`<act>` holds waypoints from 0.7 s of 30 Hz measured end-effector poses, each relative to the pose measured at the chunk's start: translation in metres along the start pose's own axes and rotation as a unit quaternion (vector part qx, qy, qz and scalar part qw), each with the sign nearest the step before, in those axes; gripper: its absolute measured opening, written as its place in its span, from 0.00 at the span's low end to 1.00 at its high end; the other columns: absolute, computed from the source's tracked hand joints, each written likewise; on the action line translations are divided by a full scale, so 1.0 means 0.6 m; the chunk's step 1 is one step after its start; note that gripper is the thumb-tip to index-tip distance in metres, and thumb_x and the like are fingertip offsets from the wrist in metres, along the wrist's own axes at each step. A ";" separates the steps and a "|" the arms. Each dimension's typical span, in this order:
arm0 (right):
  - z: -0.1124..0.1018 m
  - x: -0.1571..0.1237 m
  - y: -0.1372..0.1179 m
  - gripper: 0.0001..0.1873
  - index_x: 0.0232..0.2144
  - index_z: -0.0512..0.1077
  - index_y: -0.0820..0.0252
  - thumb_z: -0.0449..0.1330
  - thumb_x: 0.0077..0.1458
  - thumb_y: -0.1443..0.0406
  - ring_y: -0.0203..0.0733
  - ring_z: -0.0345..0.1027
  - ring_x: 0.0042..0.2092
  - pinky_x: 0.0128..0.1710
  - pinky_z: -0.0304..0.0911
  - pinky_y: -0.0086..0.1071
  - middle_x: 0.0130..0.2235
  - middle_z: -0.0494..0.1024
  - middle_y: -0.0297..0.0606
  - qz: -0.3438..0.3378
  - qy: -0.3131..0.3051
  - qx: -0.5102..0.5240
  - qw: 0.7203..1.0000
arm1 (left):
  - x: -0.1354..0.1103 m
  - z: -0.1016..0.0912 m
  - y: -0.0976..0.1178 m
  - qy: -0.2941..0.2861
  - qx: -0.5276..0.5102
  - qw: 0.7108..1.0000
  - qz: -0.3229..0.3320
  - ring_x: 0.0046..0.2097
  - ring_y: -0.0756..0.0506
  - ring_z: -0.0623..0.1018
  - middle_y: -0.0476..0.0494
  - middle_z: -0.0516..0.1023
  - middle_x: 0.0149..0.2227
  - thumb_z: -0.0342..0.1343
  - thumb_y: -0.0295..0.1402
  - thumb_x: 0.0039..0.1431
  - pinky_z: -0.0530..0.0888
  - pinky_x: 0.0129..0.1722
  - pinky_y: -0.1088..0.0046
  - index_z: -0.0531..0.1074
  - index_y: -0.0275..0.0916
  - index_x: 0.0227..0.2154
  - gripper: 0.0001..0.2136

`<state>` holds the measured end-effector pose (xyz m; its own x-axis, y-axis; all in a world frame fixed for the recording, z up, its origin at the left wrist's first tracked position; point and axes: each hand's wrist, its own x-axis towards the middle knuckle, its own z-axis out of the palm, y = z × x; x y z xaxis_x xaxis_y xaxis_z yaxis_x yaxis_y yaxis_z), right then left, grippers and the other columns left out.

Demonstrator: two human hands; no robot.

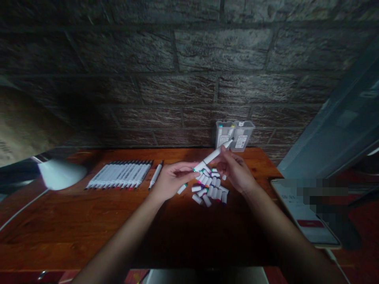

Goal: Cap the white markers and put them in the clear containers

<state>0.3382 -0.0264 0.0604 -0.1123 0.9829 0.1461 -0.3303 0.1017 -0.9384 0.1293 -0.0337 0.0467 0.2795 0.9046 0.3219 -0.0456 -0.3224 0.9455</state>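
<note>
Thumb and fingertips of our left hand (170,181) pinch the lower end of a white marker (211,158), while our right hand (238,171) grips the same barrel higher up, just below its taper. Both grips are narrow, probably because two points of hold steady a slim barrel and leave the tip free. We have it slanted above the far edge of the pile of caps (210,192), our landmark, its tip up and away to the right. Its body is plain white and smooth, with a thin dark seam near the lower end, a touch of green at that end and a dark point at the other; any lettering is too blurred for us to read. The pile's caps are white too, several with coloured ends, tumbled without order. One green-ended cap (182,189) lies just left of the pile. Farther left are a single marker (156,175) and then a row of markers (120,173), set side by side with dark tips away from us, seemingly so each can be picked out easily. Behind the pile, to its right, stands a clear plastic case (249,128) with a few markers upright inside.
</note>
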 end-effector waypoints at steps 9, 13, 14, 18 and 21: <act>0.002 0.003 0.023 0.26 0.12 0.57 0.57 0.64 0.50 0.53 0.27 0.43 0.16 0.17 0.40 0.27 0.13 0.54 0.24 0.048 -0.038 0.002 0.998 | -0.006 0.012 0.007 -0.038 -0.041 0.998 -0.015 0.33 0.45 0.83 0.42 0.84 0.34 0.72 0.33 0.42 0.81 0.37 0.68 0.79 0.35 0.35 0.16; 0.012 0.000 0.026 0.29 0.11 0.48 0.53 0.60 0.49 0.52 0.27 0.35 0.16 0.16 0.33 0.29 0.13 0.45 0.22 0.116 -0.058 0.053 0.990 | -0.005 0.010 0.012 -0.058 -0.086 0.994 -0.029 0.27 0.48 0.81 0.47 0.82 0.26 0.71 0.33 0.45 0.78 0.30 0.73 0.73 0.36 0.35 0.16; 0.013 -0.001 0.025 0.29 0.12 0.47 0.53 0.60 0.48 0.51 0.28 0.34 0.15 0.16 0.32 0.30 0.13 0.44 0.21 0.124 -0.062 0.060 0.989 | -0.005 0.010 0.013 -0.062 -0.094 0.993 -0.031 0.26 0.48 0.80 0.48 0.81 0.25 0.71 0.34 0.47 0.76 0.29 0.74 0.70 0.37 0.33 0.15; 0.016 -0.003 0.024 0.30 0.11 0.46 0.53 0.61 0.48 0.50 0.28 0.33 0.15 0.16 0.32 0.30 0.13 0.43 0.21 0.123 -0.067 0.066 0.988 | -0.005 0.011 0.012 -0.111 -0.093 0.988 -0.053 0.25 0.49 0.78 0.46 0.80 0.24 0.64 0.42 0.56 0.74 0.27 0.74 0.65 0.37 0.26 0.16; 0.013 -0.002 0.027 0.30 0.11 0.46 0.53 0.59 0.50 0.50 0.29 0.34 0.15 0.16 0.34 0.31 0.13 0.43 0.22 0.103 -0.068 0.063 0.990 | -0.006 0.013 0.009 -0.150 -0.075 0.983 -0.071 0.26 0.49 0.78 0.43 0.80 0.25 0.58 0.48 0.60 0.73 0.29 0.73 0.71 0.35 0.26 0.19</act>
<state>0.3255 -0.0270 0.0478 -0.3121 0.9500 0.0037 -0.3997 -0.1278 -0.9077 0.1357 -0.0410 0.0500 0.5620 0.8076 0.1786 -0.1206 -0.1336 0.9837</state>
